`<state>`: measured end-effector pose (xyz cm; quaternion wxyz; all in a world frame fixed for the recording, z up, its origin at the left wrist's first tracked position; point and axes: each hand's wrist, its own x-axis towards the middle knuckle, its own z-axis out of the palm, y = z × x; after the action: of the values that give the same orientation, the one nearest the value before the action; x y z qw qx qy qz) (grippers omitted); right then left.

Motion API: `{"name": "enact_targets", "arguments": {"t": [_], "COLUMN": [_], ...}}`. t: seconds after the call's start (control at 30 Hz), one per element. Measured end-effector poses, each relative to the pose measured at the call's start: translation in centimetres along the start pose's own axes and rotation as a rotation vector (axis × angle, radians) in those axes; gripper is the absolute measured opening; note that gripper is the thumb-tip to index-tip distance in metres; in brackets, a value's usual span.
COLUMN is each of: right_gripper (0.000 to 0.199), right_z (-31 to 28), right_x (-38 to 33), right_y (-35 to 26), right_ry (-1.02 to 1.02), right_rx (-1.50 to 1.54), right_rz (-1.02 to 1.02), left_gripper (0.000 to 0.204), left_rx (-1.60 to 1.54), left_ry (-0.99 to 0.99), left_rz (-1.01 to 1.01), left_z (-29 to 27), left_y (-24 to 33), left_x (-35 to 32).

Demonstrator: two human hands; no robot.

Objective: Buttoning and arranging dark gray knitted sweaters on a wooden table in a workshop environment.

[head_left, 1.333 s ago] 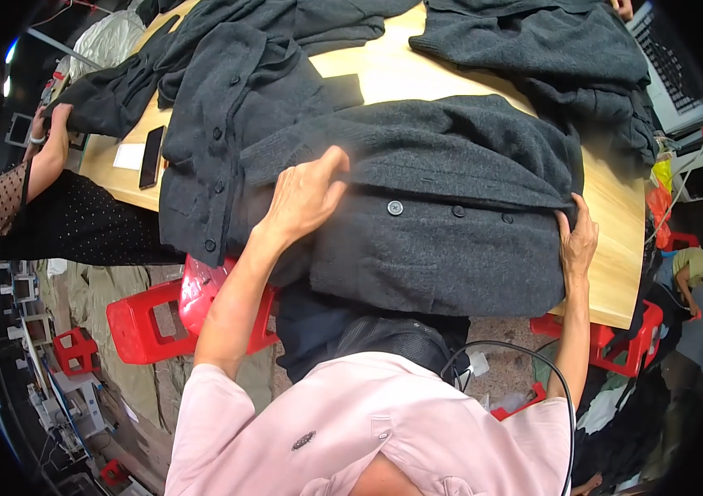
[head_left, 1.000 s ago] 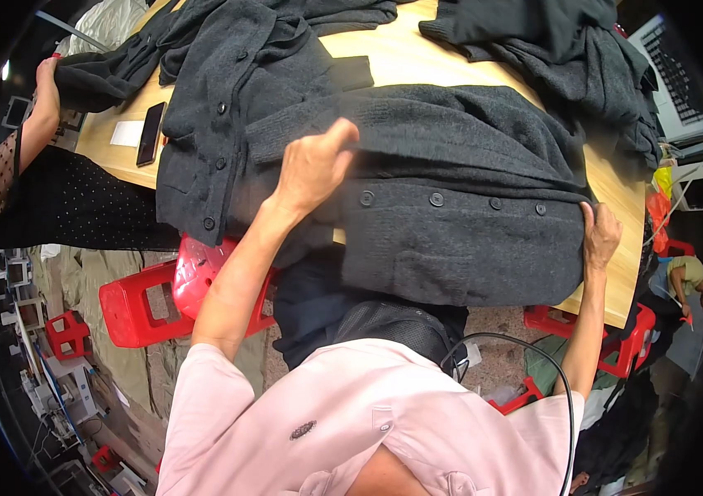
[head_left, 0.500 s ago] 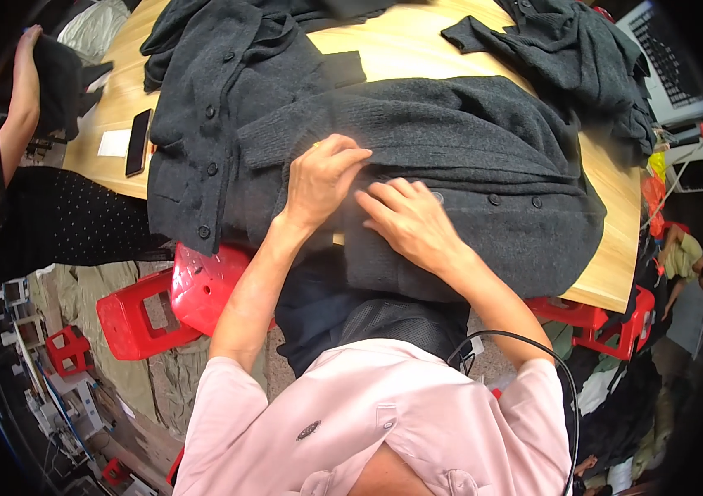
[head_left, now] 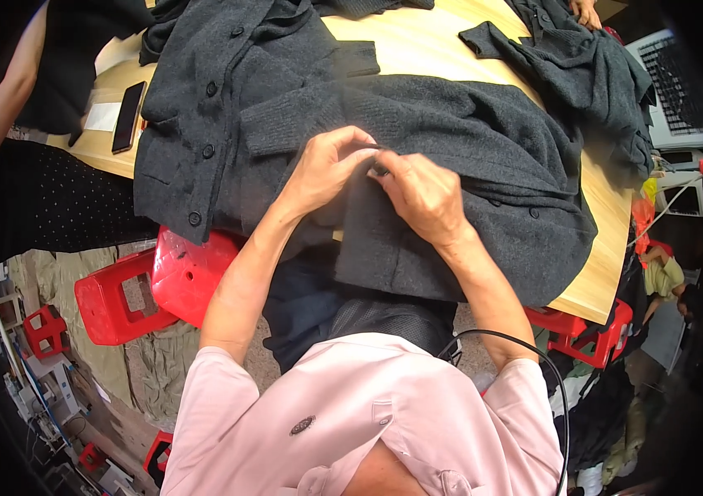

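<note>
A dark grey buttoned knit cardigan [head_left: 475, 145] lies across the table in front of me. My left hand [head_left: 327, 169] and my right hand [head_left: 427, 197] meet over its front edge, thumbs and fingertips close together. Both pinch the cardigan's edge, and a dark button [head_left: 379, 169] shows between them. The cloth right at the fingertips is partly hidden. More buttons run along the front to the right of my right hand. Left of my hands lies another dark grey cardigan [head_left: 178, 124], its buttoned front facing up.
The wooden table [head_left: 430, 37] also bears a phone [head_left: 128, 117], a paper slip [head_left: 102, 116] and a dark grey garment [head_left: 583, 70] at right, touched by another person's hand [head_left: 585, 12]. A person [head_left: 17, 91] stands at left. Red stools [head_left: 116, 302] and a laptop [head_left: 674, 83] flank the table.
My right hand has moved up and left to meet my left hand, and its spread fingers have closed on the cardigan's edge by a button. Another person's hand has appeared at the top right.
</note>
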<state>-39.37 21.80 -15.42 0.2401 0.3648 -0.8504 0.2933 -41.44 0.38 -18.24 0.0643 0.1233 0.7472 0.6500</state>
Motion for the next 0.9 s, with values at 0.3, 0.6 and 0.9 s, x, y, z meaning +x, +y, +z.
{"name": "enact_targets", "arguments": {"t": [0.3, 0.6, 0.9], "right_gripper": [0.023, 0.024, 0.013], "right_z": [2.6, 1.8, 2.1], "right_x": [-3.1, -2.5, -2.2], "right_y": [1.4, 1.1, 1.6], "right_ry": [0.070, 0.136, 0.053], "right_rx": [-0.015, -0.136, -0.124], "right_rz": [-0.094, -0.108, -0.112], "left_gripper": [0.019, 0.020, 0.026], "left_rx": [0.214, 0.222, 0.100], "left_ry": [-0.112, -0.143, -0.158], "left_rz": [0.102, 0.075, 0.157], "left_z": [-0.1, -0.2, -1.2], "left_y": [0.4, 0.7, 0.3], "left_x": [0.4, -0.1, -0.4]}}
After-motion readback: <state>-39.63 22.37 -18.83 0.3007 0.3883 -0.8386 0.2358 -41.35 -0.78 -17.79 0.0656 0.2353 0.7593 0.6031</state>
